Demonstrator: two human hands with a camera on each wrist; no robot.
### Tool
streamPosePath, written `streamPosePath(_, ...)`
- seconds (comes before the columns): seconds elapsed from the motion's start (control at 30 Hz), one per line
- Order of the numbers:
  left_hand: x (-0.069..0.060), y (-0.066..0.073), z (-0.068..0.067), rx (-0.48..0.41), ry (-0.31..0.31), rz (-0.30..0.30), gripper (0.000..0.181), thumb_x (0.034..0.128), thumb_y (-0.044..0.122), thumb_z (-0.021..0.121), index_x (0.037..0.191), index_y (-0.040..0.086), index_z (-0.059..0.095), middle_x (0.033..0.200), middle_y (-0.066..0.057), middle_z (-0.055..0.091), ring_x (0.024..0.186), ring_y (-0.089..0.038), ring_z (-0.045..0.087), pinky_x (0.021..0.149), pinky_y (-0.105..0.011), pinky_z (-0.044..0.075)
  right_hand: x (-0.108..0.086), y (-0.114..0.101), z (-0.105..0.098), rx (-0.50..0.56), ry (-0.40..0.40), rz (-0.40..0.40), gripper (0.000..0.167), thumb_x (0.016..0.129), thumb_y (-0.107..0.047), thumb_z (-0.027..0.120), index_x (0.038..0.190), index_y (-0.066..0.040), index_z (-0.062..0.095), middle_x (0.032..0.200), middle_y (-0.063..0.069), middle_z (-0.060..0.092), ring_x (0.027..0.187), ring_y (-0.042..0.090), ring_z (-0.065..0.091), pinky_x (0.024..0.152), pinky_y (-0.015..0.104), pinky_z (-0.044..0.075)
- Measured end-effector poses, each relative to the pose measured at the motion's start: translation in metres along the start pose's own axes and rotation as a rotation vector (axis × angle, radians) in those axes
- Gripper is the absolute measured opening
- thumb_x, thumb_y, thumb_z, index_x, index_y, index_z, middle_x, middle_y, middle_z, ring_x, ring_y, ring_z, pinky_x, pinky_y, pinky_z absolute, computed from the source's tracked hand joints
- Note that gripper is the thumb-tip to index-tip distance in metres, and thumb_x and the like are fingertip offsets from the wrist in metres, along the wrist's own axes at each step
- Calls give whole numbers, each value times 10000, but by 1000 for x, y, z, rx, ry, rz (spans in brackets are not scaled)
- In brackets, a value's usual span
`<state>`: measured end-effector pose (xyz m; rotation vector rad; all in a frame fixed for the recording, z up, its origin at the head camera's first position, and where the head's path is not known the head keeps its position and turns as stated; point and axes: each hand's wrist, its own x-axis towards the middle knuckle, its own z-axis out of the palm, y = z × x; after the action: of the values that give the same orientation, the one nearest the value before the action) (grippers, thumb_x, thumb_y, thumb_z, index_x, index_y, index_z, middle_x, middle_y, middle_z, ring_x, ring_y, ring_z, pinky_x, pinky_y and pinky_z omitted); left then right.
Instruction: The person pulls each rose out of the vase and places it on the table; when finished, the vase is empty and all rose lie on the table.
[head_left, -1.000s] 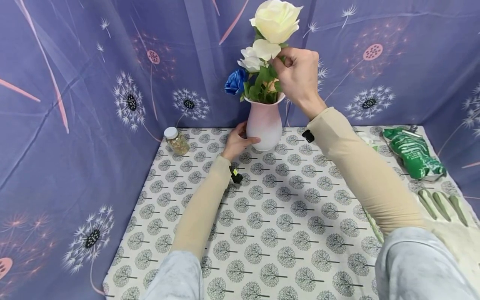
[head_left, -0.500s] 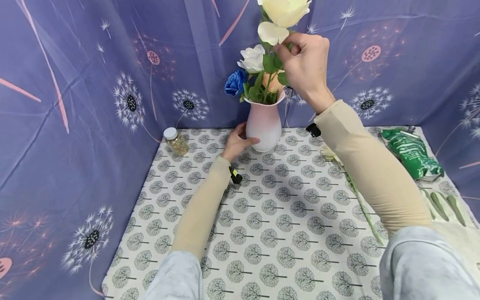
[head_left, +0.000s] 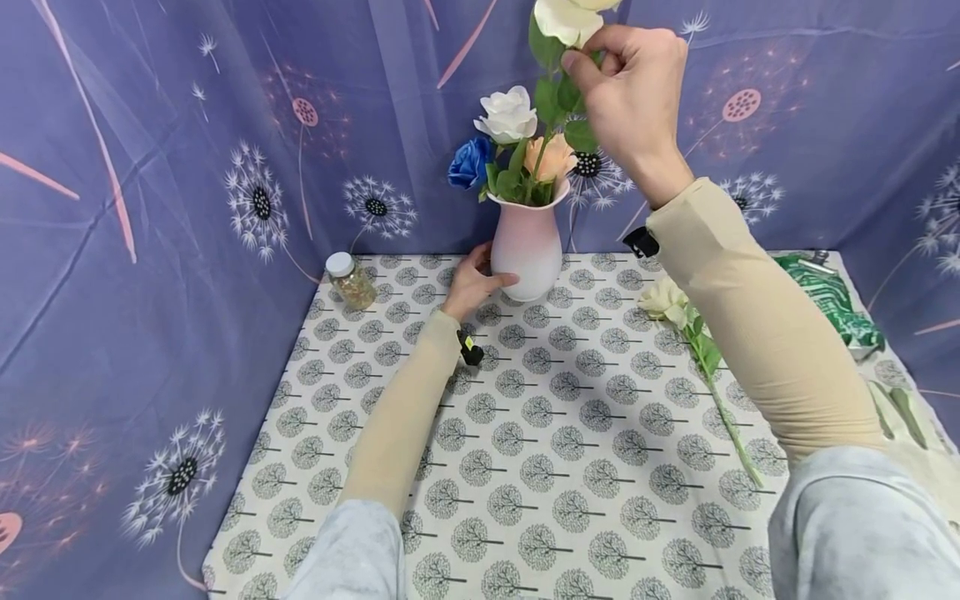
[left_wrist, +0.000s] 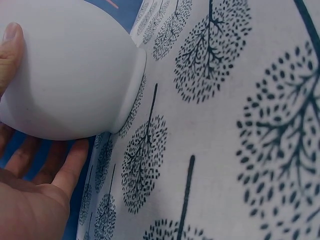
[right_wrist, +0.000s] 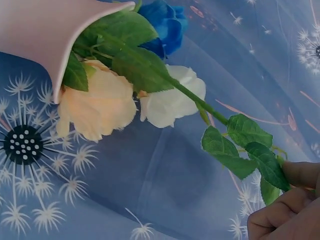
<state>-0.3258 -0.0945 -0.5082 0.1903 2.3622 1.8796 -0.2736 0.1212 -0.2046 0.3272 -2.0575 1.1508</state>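
Observation:
My left hand holds the pink-and-white vase low on its body, thumb on the near side and fingers on the other side. The vase stands upright on the table. Above it, my right hand pinches the stem of a pale yellow rose just under the bloom, whose top is cut off by the head view. Its leafy stem still runs down into the vase mouth. A blue rose, a white rose and a peach rose stand in the vase.
Another cream rose lies on the tree-patterned tablecloth, right of the vase. At the back left stands a white-lidded jar. A green bag and a pale glove-like item lie at right, partly behind my arm. Curtains enclose the table.
My right hand has risen and moved right, drawing the pale yellow rose upward out of the vase. The peach rose and the cream rose on the table are now uncovered. My left hand stays put.

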Motion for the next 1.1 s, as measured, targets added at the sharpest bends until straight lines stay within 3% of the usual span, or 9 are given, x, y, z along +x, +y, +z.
streamPosePath(0.2, 1, 1, 0, 7, 4, -18, 975, 842, 210, 962, 1662, 153, 439, 1651, -152, 553, 1508, -345, 568, 1253, -451, 523, 7, -8, -8, 37, 24, 42, 177, 972, -119, 772, 820, -109, 862, 447, -201, 371, 475, -6, 327, 632, 179, 287)
streamPosePath(0.4, -1, 3, 1, 3, 9, -8, 971, 854, 211, 953, 1668, 149, 428, 1665, -153, 537, 1518, -352, 558, 1263, -455, 514, 12, -16, -16, 102, 59, 46, 341, 965, -74, 761, 668, -243, 771, 448, -192, 354, 500, -8, 328, 766, 160, 349)
streamPosePath(0.53, -2, 2, 1, 11, 14, 6, 967, 860, 212, 948, 1668, 130, 424, 1653, -165, 543, 1494, -363, 574, 1246, -468, 527, 12, -21, -22, 128, 72, 70, 324, 979, -70, 750, 717, -252, 810, 468, -175, 358, 513, 9, 314, 702, 172, 307)
streamPosePath(0.77, 3, -2, 0, 8, 15, 2, 973, 847, 214, 959, 1663, 130, 436, 1645, -152, 560, 1487, -351, 584, 1243, -459, 530, 14, -22, -30, 227, 108, 93, 186, 980, -50, 758, 949, -190, 876, 476, -133, 378, 489, 56, 297, 548, 169, 220)
streamPosePath(0.8, 3, -2, 1, 7, 15, 0, 972, 847, 213, 960, 1663, 134, 437, 1644, -150, 562, 1486, -347, 586, 1244, -454, 530, 15, -22, -31, 250, 114, 96, 197, 974, -41, 758, 911, -195, 863, 478, -125, 374, 486, 59, 298, 541, 166, 221)
streamPosePath(0.97, 3, -2, 1, 26, 23, -11, 973, 845, 224, 962, 1664, 158, 439, 1624, -143, 581, 1463, -335, 601, 1230, -443, 540, 19, -28, -35, 358, 144, 115, 328, 947, -23, 779, 690, -203, 684, 517, -95, 356, 524, 60, 307, 591, 171, 246)
streamPosePath(1.03, 3, -2, 1, 35, 26, -15, 976, 843, 231, 964, 1664, 165, 440, 1616, -141, 586, 1456, -335, 604, 1227, -444, 541, 20, -28, -36, 377, 157, 98, 302, 943, -39, 798, 709, -201, 696, 545, -102, 367, 558, 58, 309, 632, 185, 252)
streamPosePath(1.1, 3, -2, 1, 38, 27, -14, 974, 841, 232, 965, 1661, 166, 443, 1611, -140, 590, 1453, -336, 604, 1228, -447, 540, 22, -27, -38, 438, 169, 83, 180, 930, -24, 815, 830, -169, 776, 600, -104, 497, 610, 65, 384, 687, 196, 334)
